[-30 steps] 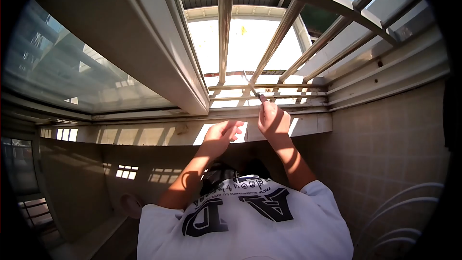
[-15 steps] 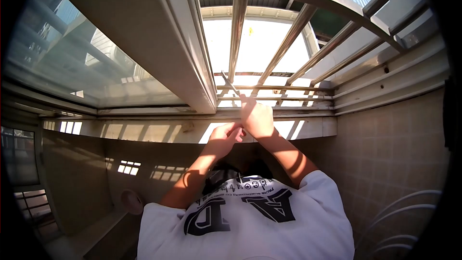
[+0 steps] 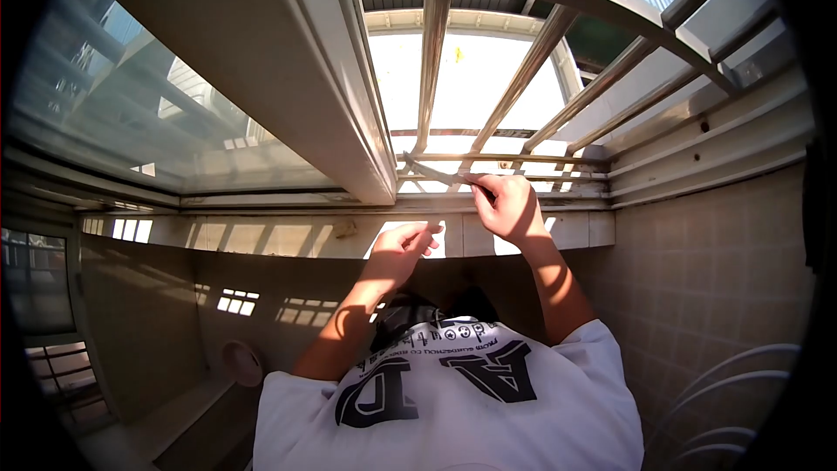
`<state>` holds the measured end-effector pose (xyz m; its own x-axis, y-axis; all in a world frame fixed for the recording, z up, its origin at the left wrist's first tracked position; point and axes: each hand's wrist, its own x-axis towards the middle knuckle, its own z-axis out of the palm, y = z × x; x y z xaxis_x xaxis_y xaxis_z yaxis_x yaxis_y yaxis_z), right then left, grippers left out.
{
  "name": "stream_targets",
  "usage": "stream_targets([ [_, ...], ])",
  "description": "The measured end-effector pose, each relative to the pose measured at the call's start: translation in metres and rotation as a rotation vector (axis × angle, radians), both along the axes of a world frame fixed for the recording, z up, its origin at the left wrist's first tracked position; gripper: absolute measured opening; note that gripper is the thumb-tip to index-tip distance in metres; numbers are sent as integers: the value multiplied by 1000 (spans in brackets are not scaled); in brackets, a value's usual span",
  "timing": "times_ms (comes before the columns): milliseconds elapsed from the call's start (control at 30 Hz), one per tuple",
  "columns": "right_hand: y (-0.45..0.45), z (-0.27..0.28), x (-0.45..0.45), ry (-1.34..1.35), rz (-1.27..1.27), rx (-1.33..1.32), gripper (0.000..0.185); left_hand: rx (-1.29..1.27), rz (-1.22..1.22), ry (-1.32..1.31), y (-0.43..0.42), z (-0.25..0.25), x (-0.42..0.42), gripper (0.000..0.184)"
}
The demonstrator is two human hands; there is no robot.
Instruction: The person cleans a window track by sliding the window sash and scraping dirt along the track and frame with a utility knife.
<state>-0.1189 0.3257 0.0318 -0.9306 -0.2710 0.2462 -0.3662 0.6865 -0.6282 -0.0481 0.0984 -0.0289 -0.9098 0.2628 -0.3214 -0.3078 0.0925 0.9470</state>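
My right hand (image 3: 513, 209) is closed around the dark handle end of a narrow, knife-like tool (image 3: 429, 172). The tool's pale, flat length points left and slightly up, with its tip beside the white window frame post (image 3: 344, 105). It lies over the rails of the window track (image 3: 540, 196); whether it touches them I cannot tell. Lower and to the left, my left hand (image 3: 401, 253) hovers by the sunlit tiled sill (image 3: 288, 235). Its fingers are loosely curled, and nothing shows in them.
Metal security bars (image 3: 520, 78) curve outward beyond the opening. A glass pane (image 3: 166, 122) fills the left side. Tiled wall (image 3: 697, 288) stands at the right, with white curved rods (image 3: 741, 375) low down. A round pale object (image 3: 242, 363) is at lower left.
My right hand has moved right and slightly down, and the tool has tilted nearer to level. The left hand has separated from the right, shifting slightly left.
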Motion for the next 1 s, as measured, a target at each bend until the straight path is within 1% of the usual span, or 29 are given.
stream_targets([
  [67, 12, 20, -5, -65, -2, 135, 23, 14, -24, 28, -2, -12, -4, 29],
  [100, 9, 30, -11, -148, -25, 222, 23, 21, -38, 44, -2, -17, -7, 29],
  [133, 10, 16, -20, -47, 17, 235, 23, 19, -43, 44, 1, -13, -8, 29],
  [200, 0, -5, -42, -54, 102, 245, 24, 16, -50, 43, 7, -5, -10, 28],
  [267, -30, -17, -66, -211, 153, 275, 27, 2, -64, 35, 11, -10, -9, 29],
  [333, -54, -32, -74, -136, 212, 335, 27, 11, -71, 14, 13, -11, -6, 29],
  [400, -59, -29, -78, -99, 228, 399, 24, 45, -83, -16, 18, -8, -6, 29],
  [433, -60, -12, -76, -198, 226, 504, 21, 51, -40, -39, 25, 10, -5, 25],
  [467, -56, -12, -74, -236, 236, 533, 18, 71, -26, -99, 27, 13, -5, 25],
  [533, -35, -10, -69, -205, 154, 679, 15, 52, -54, -101, 28, 3, -6, 26],
  [600, 29, 1, -64, -36, 139, 735, 14, 89, -61, -115, 31, -4, -9, 27],
  [633, 58, 24, -60, -107, 65, 803, 12, 109, -63, -123, 32, -7, -9, 27],
  [667, 101, 19, -55, 15, -20, 836, 10, 82, -88, -110, 33, -10, -9, 27],
  [700, 142, 22, -48, 139, -25, 791, 9, 55, -116, -93, 33, -13, -11, 28],
  [733, 171, 22, -44, 162, -111, 836, 13, 30, -142, -72, 35, -14, -14, 28],
  [767, 181, 39, -35, 94, -203, 961, 10, -9, -174, -56, 37, -14, -16, 29],
  [800, 190, 48, -30, 104, -216, 922, 7, 16, -172, -58, 40, -14, -16, 28],
  [867, 189, 55, -25, 54, -198, 794, 11, 57, -166, -63, 45, -9, -17, 28],
  [967, 145, 46, -28, 167, -57, 674, 19, 88, -164, -67, 49, -4, -17, 28],
  [1000, 134, 31, -33, 241, 10, 609, 25, 65, -170, -70, 49, 0, -17, 28],
])
